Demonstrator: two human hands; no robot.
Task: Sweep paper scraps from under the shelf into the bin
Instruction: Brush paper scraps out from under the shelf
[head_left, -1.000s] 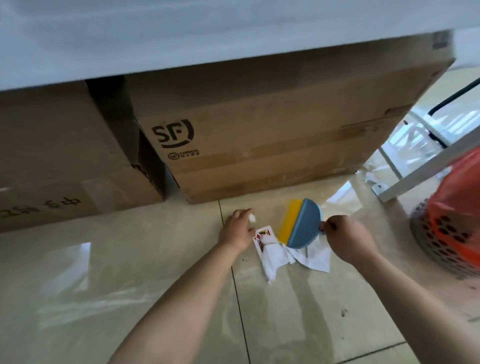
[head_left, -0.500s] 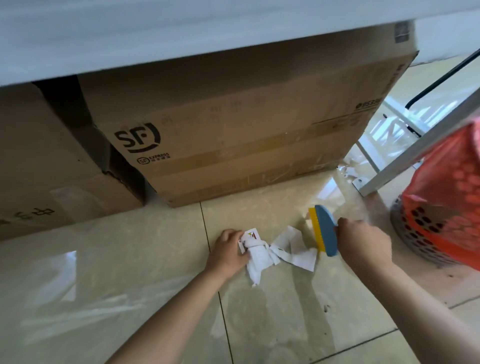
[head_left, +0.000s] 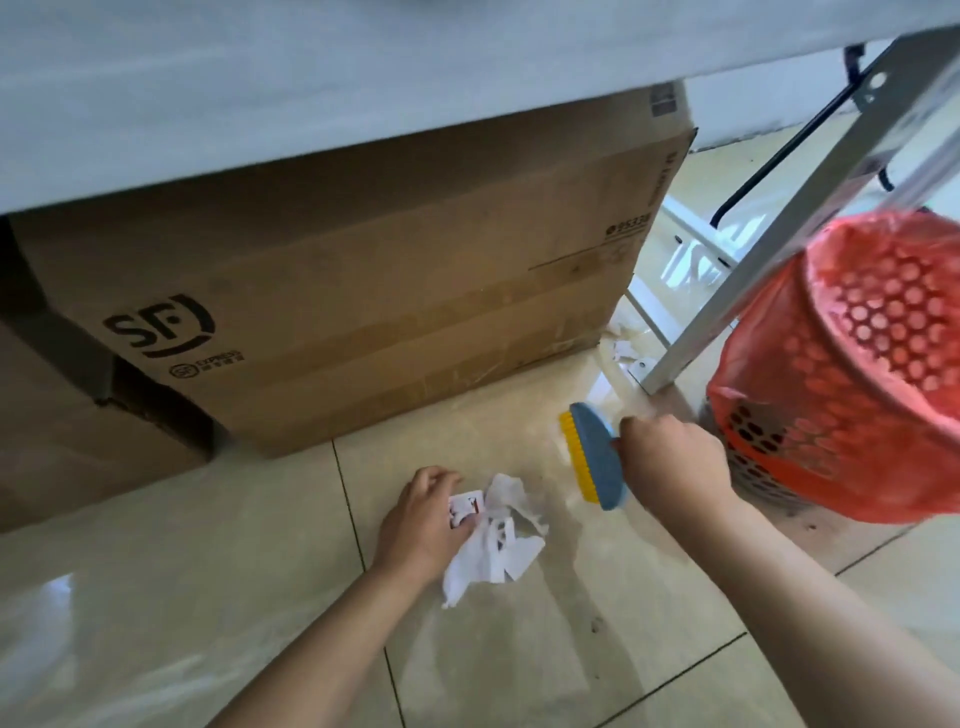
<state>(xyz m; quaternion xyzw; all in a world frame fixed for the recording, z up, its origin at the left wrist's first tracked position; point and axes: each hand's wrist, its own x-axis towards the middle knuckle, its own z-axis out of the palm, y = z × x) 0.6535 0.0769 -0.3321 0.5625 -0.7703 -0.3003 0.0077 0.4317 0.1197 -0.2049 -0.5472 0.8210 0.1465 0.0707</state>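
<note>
1. Since the earlier frames, the brush (head_left: 592, 454) has been drawn away from the paper scraps (head_left: 498, 540) toward the right, so that a gap of bare tile is now seen between them, and the bin (head_left: 852, 374) has come much further into view.
2. A white shelf board (head_left: 311, 83) is seen across the top of the view, with its metal leg (head_left: 779, 228) slanting down to the floor (head_left: 156, 597) at the right.
3. A large cardboard box (head_left: 389, 291) printed with "SF" is stood under the shelf board, and a second box (head_left: 78, 457) is set beside it at the left.
4. The bin, a perforated basket lined with a red bag, is placed at the right, just beside the metal leg.
5. The right hand (head_left: 675, 462) is clenched around the brush handle, which is hidden inside the fist; the blue back and yellow bristles are held on edge, the bristles turned toward the paper scraps.
6. The left hand (head_left: 423, 519) is laid on the left edge of the scraps, with its fingers bent over a small printed card (head_left: 464, 512); whether the card is pinched or only pressed cannot be told.
7. The crumpled white scraps are gathered on the tiles in front of the large box.
8. A few more small scraps (head_left: 623, 351) are seen on the floor by the foot of the leg.
</note>
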